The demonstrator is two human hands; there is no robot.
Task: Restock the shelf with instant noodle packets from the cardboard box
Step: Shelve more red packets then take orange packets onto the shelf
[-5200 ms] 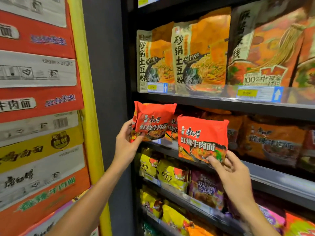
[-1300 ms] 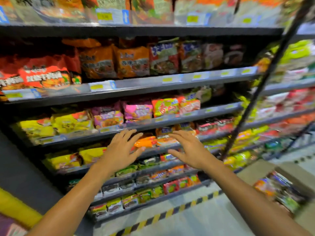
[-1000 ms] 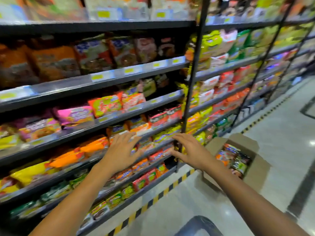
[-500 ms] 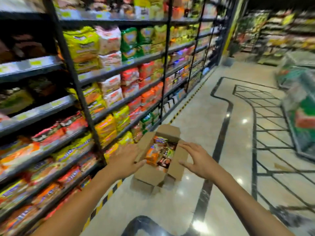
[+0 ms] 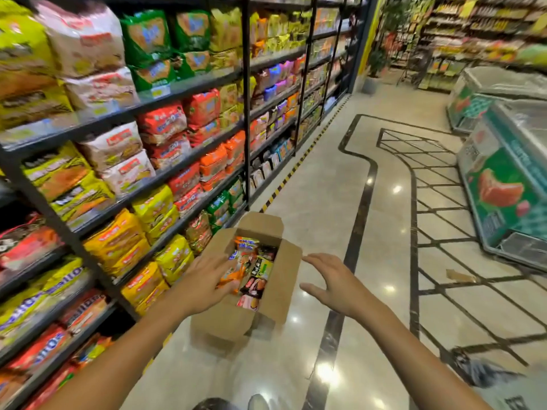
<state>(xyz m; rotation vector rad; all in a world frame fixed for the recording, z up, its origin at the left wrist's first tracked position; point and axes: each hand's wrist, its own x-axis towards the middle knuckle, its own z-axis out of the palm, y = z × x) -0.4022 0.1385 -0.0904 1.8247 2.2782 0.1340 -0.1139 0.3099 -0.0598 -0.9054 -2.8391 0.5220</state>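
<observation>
Head view: both arms reach forward and down. Left hand (image 5: pixel 207 287) has fingers extended and relaxed, holding nothing; its fingertips overlap the near-left part of the open cardboard box (image 5: pixel 228 321), over the orange packet there, and contact cannot be told through the blur. Right hand (image 5: pixel 331 287) has fingers spread and thumb out, empty, just right of the box's right flap and not touching it.

Instant noodle packets (image 5: pixel 251 270) lie mixed inside the box, between the two hands. Box stands on the glossy floor (image 5: pixel 319 208) with flaps up. Shelf (image 5: pixel 189 161), filled with packets, runs beyond the left hand. Chest freezer (image 5: pixel 503 184) stands well beyond the right hand.

Versus half a second ago: both hands were short of the box, on either side; the left now reaches over its opening, and the box appears larger and nearer.
</observation>
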